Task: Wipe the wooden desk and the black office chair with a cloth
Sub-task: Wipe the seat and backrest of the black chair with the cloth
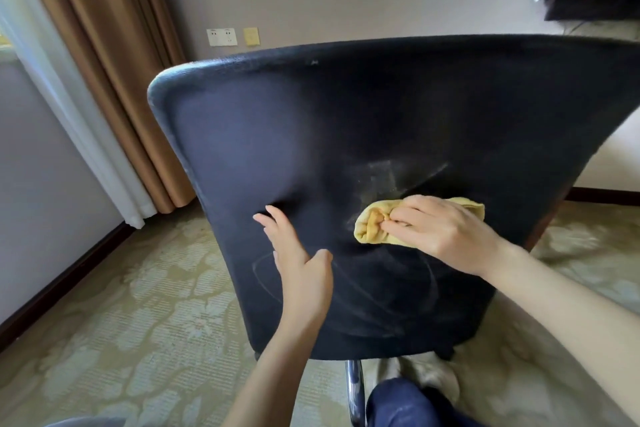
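The back of the black office chair [346, 135] is seen close up, filling the middle of the view. A yellow cloth [375, 224] is bunched up and pressed against the lower right part of the chair back. The cloth is gripped by the right hand [440, 229], with fingers curled round it. The left hand [298, 263] is laid flat on the chair back, just left of the cloth, with fingers straight. Pale dusty marks are seen around the cloth. A patterned carpet [121, 322] is spread below, and brown curtains [104, 45] are hung at the far left.

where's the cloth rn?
Head view, right of centre: yellow cloth bunched under the right hand, pressed on the black chair back.
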Demonstrator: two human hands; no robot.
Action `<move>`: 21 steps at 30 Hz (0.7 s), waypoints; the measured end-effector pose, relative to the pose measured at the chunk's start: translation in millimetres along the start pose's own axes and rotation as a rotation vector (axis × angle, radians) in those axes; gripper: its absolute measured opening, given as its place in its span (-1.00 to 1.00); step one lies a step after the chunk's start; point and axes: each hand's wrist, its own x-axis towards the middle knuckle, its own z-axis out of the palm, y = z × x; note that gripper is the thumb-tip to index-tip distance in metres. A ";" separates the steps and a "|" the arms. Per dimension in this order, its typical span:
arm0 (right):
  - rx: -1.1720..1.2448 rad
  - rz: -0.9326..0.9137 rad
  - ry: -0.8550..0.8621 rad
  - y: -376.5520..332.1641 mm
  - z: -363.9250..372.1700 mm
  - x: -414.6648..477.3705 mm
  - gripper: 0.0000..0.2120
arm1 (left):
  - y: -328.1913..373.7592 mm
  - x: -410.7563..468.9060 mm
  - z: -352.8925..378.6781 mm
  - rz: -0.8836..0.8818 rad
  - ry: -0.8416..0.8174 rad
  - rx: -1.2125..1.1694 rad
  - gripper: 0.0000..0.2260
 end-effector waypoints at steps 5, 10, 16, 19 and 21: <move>-0.135 0.018 0.160 13.2 -30.0 42.7 -0.87 | 2.1 1.0 -6.4 0.011 -0.043 0.020 -0.18; -0.235 0.009 0.286 14.7 -44.9 81.3 -0.87 | -4.5 1.2 -20.9 0.027 -0.058 0.066 -0.20; -0.169 0.153 0.455 -2.7 -10.1 94.5 -0.84 | -8.2 5.7 -26.0 0.042 -0.033 0.059 -0.19; -0.172 0.111 0.409 -9.7 15.7 83.8 -0.84 | -9.9 10.4 -24.8 0.041 -0.013 0.058 -0.20; -0.151 0.099 0.356 -17.7 30.8 75.2 -0.85 | -10.9 14.1 -24.2 0.033 0.008 0.068 -0.21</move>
